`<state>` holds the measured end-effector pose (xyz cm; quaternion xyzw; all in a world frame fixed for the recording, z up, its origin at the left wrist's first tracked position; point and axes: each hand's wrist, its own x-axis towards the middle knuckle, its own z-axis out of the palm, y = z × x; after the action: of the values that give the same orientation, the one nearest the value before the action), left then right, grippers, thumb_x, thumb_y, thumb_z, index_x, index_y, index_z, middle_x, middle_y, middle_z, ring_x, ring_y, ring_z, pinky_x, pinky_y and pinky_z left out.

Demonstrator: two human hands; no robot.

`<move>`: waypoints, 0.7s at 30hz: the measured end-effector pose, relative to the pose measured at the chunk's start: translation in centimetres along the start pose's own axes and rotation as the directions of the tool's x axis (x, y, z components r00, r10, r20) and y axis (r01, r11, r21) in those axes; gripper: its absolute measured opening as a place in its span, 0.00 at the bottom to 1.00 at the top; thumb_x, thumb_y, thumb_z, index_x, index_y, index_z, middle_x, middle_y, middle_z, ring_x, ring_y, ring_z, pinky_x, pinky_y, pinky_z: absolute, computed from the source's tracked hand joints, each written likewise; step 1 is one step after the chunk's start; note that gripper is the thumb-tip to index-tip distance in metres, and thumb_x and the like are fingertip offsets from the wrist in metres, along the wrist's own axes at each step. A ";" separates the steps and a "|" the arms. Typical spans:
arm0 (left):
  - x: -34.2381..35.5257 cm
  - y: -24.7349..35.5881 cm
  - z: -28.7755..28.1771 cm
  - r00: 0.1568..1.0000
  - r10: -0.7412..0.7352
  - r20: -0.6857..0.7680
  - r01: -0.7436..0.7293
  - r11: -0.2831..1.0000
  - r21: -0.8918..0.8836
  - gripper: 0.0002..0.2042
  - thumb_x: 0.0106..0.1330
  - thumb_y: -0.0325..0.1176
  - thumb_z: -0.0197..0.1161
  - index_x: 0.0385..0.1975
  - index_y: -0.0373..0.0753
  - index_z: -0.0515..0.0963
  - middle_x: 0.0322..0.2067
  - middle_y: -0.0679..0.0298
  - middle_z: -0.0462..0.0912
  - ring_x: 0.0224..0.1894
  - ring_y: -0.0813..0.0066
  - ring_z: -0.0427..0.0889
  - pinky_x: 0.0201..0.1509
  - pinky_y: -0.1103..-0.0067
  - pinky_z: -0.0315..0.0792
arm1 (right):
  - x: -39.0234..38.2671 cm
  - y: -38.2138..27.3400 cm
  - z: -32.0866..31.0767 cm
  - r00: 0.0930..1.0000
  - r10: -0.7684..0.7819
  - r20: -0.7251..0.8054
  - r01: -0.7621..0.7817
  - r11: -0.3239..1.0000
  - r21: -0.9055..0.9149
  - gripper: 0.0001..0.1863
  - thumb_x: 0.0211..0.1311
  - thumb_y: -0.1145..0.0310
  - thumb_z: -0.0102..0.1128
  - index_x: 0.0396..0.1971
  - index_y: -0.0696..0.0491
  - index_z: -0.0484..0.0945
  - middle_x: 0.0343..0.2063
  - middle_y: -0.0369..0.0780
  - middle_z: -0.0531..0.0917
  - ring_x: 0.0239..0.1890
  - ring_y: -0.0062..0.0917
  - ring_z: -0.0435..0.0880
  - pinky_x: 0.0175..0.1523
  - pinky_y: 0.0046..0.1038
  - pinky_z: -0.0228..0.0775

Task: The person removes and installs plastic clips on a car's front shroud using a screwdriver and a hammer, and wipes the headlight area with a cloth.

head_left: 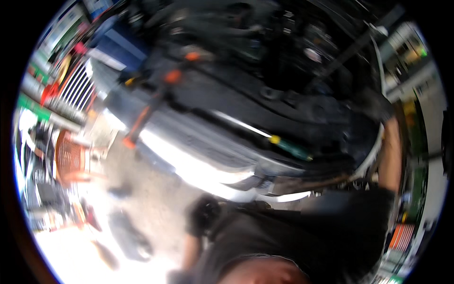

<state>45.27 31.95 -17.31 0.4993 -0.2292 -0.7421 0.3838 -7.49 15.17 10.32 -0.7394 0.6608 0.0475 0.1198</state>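
The view is heavily blurred. I am leaning over a car's open engine bay (265, 52), dark and crowded with parts. My right forearm (390, 151) runs up the right side to the bay's edge, where the hand is lost in the dark, so its grip cannot be made out. My left upper arm (190, 253) hangs down at the lower middle, with the hand out of sight. A screwdriver (288, 146) with a green handle and yellow collar lies on the car's front panel. A long orange-handled tool (146, 111) rests on the left part of the front.
The car's shiny silver front edge (189, 165) runs diagonally across the middle. An orange plastic chair (71, 158) stands on the concrete floor at the left. Behind it is a chrome grille (78, 87) of another vehicle. Shelves and clutter line the right rim.
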 end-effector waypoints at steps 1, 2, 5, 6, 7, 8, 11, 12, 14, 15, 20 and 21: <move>0.1 0.3 0.1 0.992 -0.124 0.028 0.127 0.945 -0.302 0.15 0.78 0.44 0.52 0.43 0.36 0.76 0.28 0.62 0.77 0.28 0.72 0.76 0.26 0.85 0.66 | 0.0 -4.0 -1.0 0.999 0.028 0.018 -0.027 0.999 -0.036 0.13 0.63 0.65 0.71 0.45 0.53 0.90 0.42 0.49 0.90 0.45 0.33 0.90 0.56 0.38 0.78; 0.6 0.9 0.4 0.960 -0.267 0.080 0.269 0.816 -0.512 0.14 0.77 0.43 0.55 0.42 0.36 0.77 0.30 0.62 0.79 0.29 0.71 0.77 0.28 0.84 0.69 | -0.6 -8.0 -1.2 0.986 -0.149 -0.080 0.147 0.989 -0.026 0.11 0.63 0.68 0.71 0.44 0.53 0.90 0.42 0.47 0.90 0.49 0.31 0.90 0.59 0.35 0.79; 1.3 2.3 1.2 0.940 -0.300 0.162 0.337 0.884 -0.324 0.15 0.75 0.45 0.59 0.33 0.39 0.78 0.25 0.65 0.79 0.26 0.76 0.74 0.29 0.83 0.66 | 3.2 -20.0 -0.1 0.855 -0.473 -0.213 0.517 0.743 0.424 0.20 0.66 0.66 0.67 0.56 0.52 0.82 0.44 0.41 0.89 0.45 0.32 0.90 0.53 0.31 0.83; 1.7 2.4 1.4 0.923 -0.347 0.167 0.385 0.840 -0.383 0.16 0.74 0.47 0.59 0.31 0.40 0.77 0.23 0.66 0.78 0.24 0.77 0.72 0.29 0.82 0.65 | 5.6 -23.2 0.8 0.766 -0.566 -0.304 0.642 0.684 0.346 0.24 0.68 0.62 0.65 0.62 0.51 0.78 0.47 0.41 0.87 0.44 0.32 0.90 0.52 0.32 0.84; 1.8 2.6 0.8 0.923 -0.308 0.230 0.374 0.857 -0.354 0.17 0.74 0.48 0.59 0.30 0.40 0.76 0.22 0.66 0.76 0.23 0.77 0.72 0.28 0.82 0.64 | 9.9 -27.2 2.2 0.563 -0.719 -0.406 0.812 0.572 0.114 0.29 0.72 0.53 0.60 0.68 0.47 0.72 0.53 0.43 0.84 0.45 0.33 0.90 0.53 0.34 0.84; 2.0 2.4 0.2 0.917 -0.240 0.320 0.348 0.873 -0.343 0.19 0.74 0.50 0.59 0.29 0.40 0.75 0.20 0.66 0.75 0.22 0.76 0.70 0.26 0.81 0.63 | 11.5 -29.1 2.8 0.669 -0.683 -0.291 0.742 0.637 0.210 0.30 0.74 0.48 0.56 0.70 0.46 0.70 0.53 0.44 0.83 0.44 0.32 0.90 0.53 0.35 0.84; 3.1 0.8 -3.5 0.939 -0.103 0.329 0.228 0.902 -0.367 0.22 0.73 0.52 0.59 0.26 0.39 0.71 0.17 0.65 0.71 0.17 0.75 0.66 0.21 0.79 0.60 | 17.8 -35.0 4.7 0.889 -0.380 0.254 0.160 0.780 0.605 0.31 0.77 0.40 0.51 0.67 0.47 0.75 0.46 0.43 0.85 0.38 0.27 0.88 0.49 0.35 0.84; 4.1 0.3 -5.3 0.922 -0.049 0.384 0.195 0.915 -0.353 0.20 0.72 0.51 0.61 0.27 0.39 0.72 0.17 0.65 0.70 0.15 0.74 0.65 0.20 0.79 0.59 | 18.8 -36.3 5.1 0.894 -0.375 0.244 0.131 0.742 0.658 0.30 0.75 0.42 0.54 0.65 0.48 0.76 0.44 0.42 0.86 0.37 0.26 0.88 0.48 0.35 0.84; 6.1 -0.9 -8.6 0.941 -0.041 0.337 0.097 0.984 -0.151 0.18 0.70 0.48 0.64 0.30 0.38 0.73 0.16 0.66 0.68 0.13 0.74 0.63 0.18 0.77 0.58 | 21.2 -37.8 6.7 0.910 -0.387 0.152 0.136 0.623 0.770 0.26 0.73 0.48 0.60 0.62 0.48 0.79 0.40 0.40 0.87 0.35 0.25 0.88 0.45 0.34 0.84; 7.3 -1.5 -10.0 0.950 0.006 0.312 -0.052 0.989 0.138 0.17 0.69 0.47 0.65 0.31 0.37 0.73 0.17 0.66 0.68 0.13 0.73 0.63 0.18 0.77 0.58 | 22.2 -38.1 7.2 0.933 -0.357 0.050 0.206 0.642 0.739 0.24 0.71 0.52 0.62 0.61 0.48 0.80 0.39 0.40 0.87 0.34 0.25 0.88 0.44 0.34 0.83; 8.9 -2.4 -14.7 0.776 0.074 0.627 -0.094 0.996 -0.001 0.13 0.65 0.39 0.69 0.34 0.38 0.74 0.22 0.64 0.71 0.20 0.69 0.70 0.23 0.69 0.66 | 15.7 -30.5 6.9 0.944 -0.299 -0.140 0.248 0.360 0.900 0.15 0.65 0.65 0.67 0.50 0.49 0.86 0.36 0.38 0.88 0.37 0.24 0.87 0.43 0.30 0.81; 8.8 -2.1 -15.1 0.758 0.083 0.647 -0.227 0.964 0.142 0.12 0.65 0.38 0.69 0.33 0.38 0.73 0.22 0.64 0.71 0.20 0.68 0.70 0.24 0.68 0.67 | 10.4 -27.6 5.5 0.942 -0.253 -0.223 0.317 0.443 0.838 0.15 0.63 0.67 0.68 0.50 0.50 0.86 0.36 0.38 0.88 0.38 0.24 0.87 0.43 0.30 0.81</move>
<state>56.58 26.85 -29.81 0.2363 -0.4634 -0.8037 0.2889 21.51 9.17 5.77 -0.6802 0.4643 -0.3340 0.4584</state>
